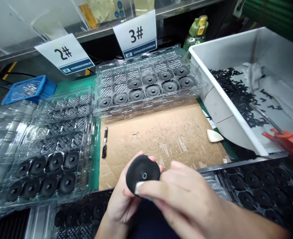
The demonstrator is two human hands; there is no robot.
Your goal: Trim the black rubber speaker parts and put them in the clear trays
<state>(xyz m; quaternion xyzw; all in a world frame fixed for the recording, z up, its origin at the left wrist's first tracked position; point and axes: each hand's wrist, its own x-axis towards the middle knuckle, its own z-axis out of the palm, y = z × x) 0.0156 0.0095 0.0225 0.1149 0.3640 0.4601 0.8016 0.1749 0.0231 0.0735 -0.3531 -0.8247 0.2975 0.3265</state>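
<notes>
A round black plastic part (150, 165) with a small raised hub at its centre is held tilted above the cardboard. My left hand (123, 199) wraps around it from behind and below, fingertips showing at its far edge. My right hand (186, 192) is closed, one fingertip pressed on the near side of the part's face. A pale edge shows at that fingertip; whether it is a nail or a small held piece I cannot tell. The remaining right fingers are curled and partly hidden.
Clear blister trays (146, 103) with similar black parts stand behind the cardboard sheet (141, 132) and at left (87, 146). A white bin (226, 96) of small black pieces, red-handled pliers (285, 139), a pen (105, 142), a pale wedge (214, 135) and a green bottle (195, 33) surround it.
</notes>
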